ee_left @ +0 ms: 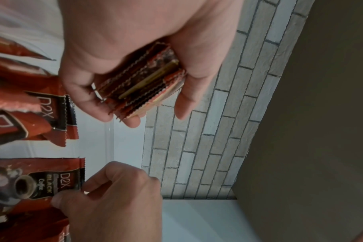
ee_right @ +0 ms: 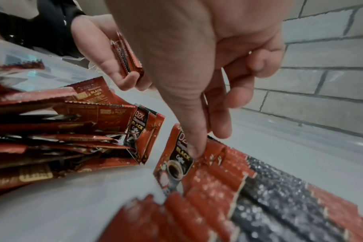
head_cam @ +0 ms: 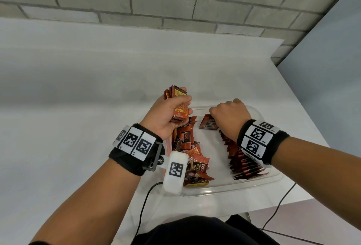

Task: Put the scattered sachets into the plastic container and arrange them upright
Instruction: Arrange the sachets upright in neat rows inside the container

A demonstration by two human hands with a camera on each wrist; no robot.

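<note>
A clear plastic container [head_cam: 224, 190] sits on the white table. Along its right side stands an upright row of red-and-black coffee sachets [head_cam: 242, 158] [ee_right: 228, 188]. A loose pile of sachets [head_cam: 187, 147] [ee_right: 62, 131] lies on its left side. My left hand [head_cam: 175, 108] [ee_left: 143, 104] grips a stack of sachets [head_cam: 176, 93] [ee_left: 143, 78] above the container's far left corner. My right hand [head_cam: 214, 112] [ee_right: 207, 142] pinches the top edge of one sachet [head_cam: 208, 122] [ee_right: 174, 165] [ee_left: 37, 183] at the far end of the row, thumb on its printed face.
A grey brick wall runs behind the table [head_cam: 78, 88]. The table's right edge falls off just beyond the container. A black cable [head_cam: 144, 205] trails from the left wrist camera [head_cam: 174, 170] toward my lap, and another hangs at the right.
</note>
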